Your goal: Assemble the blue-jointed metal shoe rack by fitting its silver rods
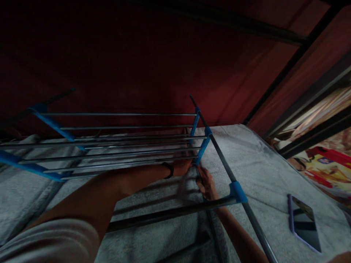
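A rack of thin metal tubes (131,154) with blue plastic connectors lies on its side in front of me. My left hand (183,167), below a black wristband (168,170), reaches under the tubes to a blue connector (199,155) at the rack's right end. Its fingers close in there, partly hidden by the tubes. Beside it, my right hand (207,183) curls around a dark tube (212,230) just below that connector. Another blue connector (238,192) sits above my right wrist on a long side tube (221,155).
The rack stands on a grey cloth surface (241,157). A phone in a purple case (305,221) lies at the right. Behind is a dark red wall of fabric (153,73) with dark frame bars (285,76). A red and yellow package (329,166) shows at the far right.
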### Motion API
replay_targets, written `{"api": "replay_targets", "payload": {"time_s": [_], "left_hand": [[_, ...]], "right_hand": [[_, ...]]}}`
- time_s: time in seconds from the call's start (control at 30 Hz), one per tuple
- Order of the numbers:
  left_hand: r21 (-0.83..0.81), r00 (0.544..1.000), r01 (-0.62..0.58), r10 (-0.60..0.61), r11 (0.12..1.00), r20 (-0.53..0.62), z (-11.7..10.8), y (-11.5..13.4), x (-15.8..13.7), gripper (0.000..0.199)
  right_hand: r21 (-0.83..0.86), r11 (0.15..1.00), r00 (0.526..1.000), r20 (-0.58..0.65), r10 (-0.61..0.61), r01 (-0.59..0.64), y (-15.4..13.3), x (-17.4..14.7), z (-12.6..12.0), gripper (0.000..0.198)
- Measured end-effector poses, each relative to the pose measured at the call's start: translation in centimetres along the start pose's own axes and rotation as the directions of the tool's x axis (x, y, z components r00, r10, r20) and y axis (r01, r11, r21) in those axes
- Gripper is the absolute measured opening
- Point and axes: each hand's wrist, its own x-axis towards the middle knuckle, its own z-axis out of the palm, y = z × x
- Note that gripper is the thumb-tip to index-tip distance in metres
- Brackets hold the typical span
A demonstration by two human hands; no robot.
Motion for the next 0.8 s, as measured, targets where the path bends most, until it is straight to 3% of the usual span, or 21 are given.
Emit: {"api": "replay_targets", "payload": {"time_s": [0.2,0.47,0.63,0.8], "left_hand": [[-0.013,0.999,-0.037,0.037,0.999,0.009,-0.1,-0.2,0.1,0.026],[0.052,0.995,0.068,-0.064,0.996,-0.072,0.8,1.3,-1.0,0.037],[0.067,0.99,0.05,-0.041,0.996,-0.135,1.9,-0.2,-1.0,0.042],[0.049,0.998,-0.006,0.009,0.999,-0.065,2.6,-1.5,-0.7,0.037]], "right_hand": [[-0.011,0.999,0.999,0.027,-0.031,0.032,-0.1,0.3,-0.3,0.071],[-0.017,0.999,0.999,-0.001,-0.043,0.043,1.5,-0.9,0.0,0.062],[0.003,0.999,0.999,0.008,-0.032,0.032,3.5,-1.2,0.7,0.064],[-0.011,0.998,0.998,-0.014,-0.059,0.059,3.3,-1.2,0.3,0.065]]}}
